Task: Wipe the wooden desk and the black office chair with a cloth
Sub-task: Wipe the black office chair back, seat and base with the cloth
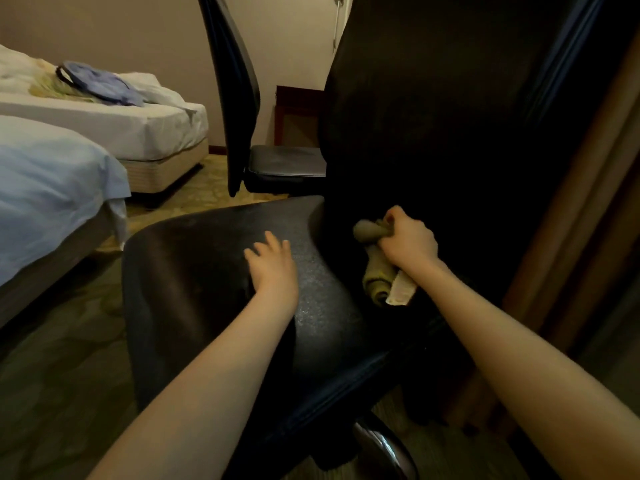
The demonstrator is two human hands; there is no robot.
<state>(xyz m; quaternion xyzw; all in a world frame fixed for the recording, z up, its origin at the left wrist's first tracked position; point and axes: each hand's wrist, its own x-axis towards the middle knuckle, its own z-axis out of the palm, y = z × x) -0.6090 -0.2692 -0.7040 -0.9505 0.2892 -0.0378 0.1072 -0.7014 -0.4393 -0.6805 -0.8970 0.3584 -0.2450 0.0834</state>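
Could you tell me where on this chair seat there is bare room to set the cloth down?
The seat is bare left of the left hand, toward the edge nearest the bed. The corner by the backrest is crowded: the right hand grips the cloth there.

- Black office chair (450, 116): backrest runs off the frame at 1 o'clock, its top unseen.
- Cloth (375, 271) partly buried in the right hand (408, 242) fist.
- Near bed (45, 188) cropped at 9 o'clock.

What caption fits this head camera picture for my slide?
A right hand grips a bunched cloth by the backrest of the black office chair; the left hand lies flat on its seat.
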